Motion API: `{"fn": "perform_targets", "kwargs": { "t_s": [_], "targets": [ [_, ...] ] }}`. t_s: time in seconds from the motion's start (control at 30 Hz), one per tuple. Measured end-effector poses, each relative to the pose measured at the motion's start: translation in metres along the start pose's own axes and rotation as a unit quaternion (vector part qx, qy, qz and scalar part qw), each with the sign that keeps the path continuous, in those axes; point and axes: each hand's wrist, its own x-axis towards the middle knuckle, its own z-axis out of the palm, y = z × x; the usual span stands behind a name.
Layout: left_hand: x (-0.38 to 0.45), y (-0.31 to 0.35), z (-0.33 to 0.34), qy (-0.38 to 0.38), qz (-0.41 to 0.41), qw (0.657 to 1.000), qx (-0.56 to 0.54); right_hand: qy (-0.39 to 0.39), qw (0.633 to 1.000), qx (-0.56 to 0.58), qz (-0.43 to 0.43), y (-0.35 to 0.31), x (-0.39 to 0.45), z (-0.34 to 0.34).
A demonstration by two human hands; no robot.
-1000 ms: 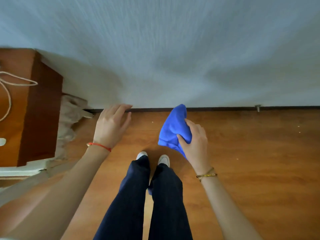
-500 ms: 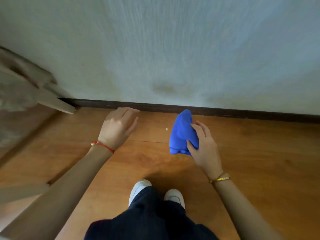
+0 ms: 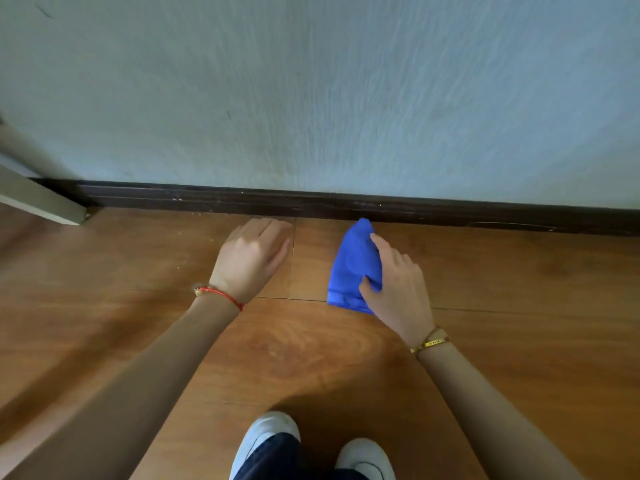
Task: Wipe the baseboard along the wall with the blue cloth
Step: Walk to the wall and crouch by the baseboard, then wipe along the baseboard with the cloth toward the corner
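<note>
Both bare arms reach forward and down. The left hand [image 3: 251, 258] is palm down with fingers loosely curled, holding nothing; the right hand [image 3: 394, 289] grips the blue cloth [image 3: 353, 265].

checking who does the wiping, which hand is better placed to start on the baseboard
Right. The right hand already grips the blue cloth, whose tip sits at the foot of the baseboard. The left hand is empty, lying flat over the floor.

Pale grey-blue textured plaster wall [image 3: 311, 91], with a few small dark marks, stands above a reddish-brown wood-grain plank floor [image 3: 519, 289] with thin seams. A beige flat-edged panel [image 3: 38, 199] juts in at far left.
</note>
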Motion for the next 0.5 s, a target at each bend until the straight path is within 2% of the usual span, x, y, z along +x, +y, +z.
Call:
{"fn": "perform_targets", "kwargs": {
  "t_s": [0.17, 0.27, 0.37, 0.5],
  "targets": [
    [0.005, 0.004, 0.025, 0.001, -0.005, 1.000, -0.005, 0.076, 0.995, -0.055, 0.040, -0.005, 0.009, 0.017],
    [0.010, 0.007, 0.037, 0.007, -0.005, 1.000, -0.006, 0.064, 0.995, -0.054, 0.048, -0.003, 0.017, 0.026],
    [0.014, 0.008, 0.043, 0.023, -0.006, 1.000, 0.001, 0.072, 0.994, -0.078, 0.019, 0.001, 0.020, 0.036],
    [0.020, 0.000, 0.054, 0.020, -0.010, 1.000, -0.007, 0.134, 0.990, -0.012, 0.030, 0.008, 0.026, 0.043]
  ]
}}
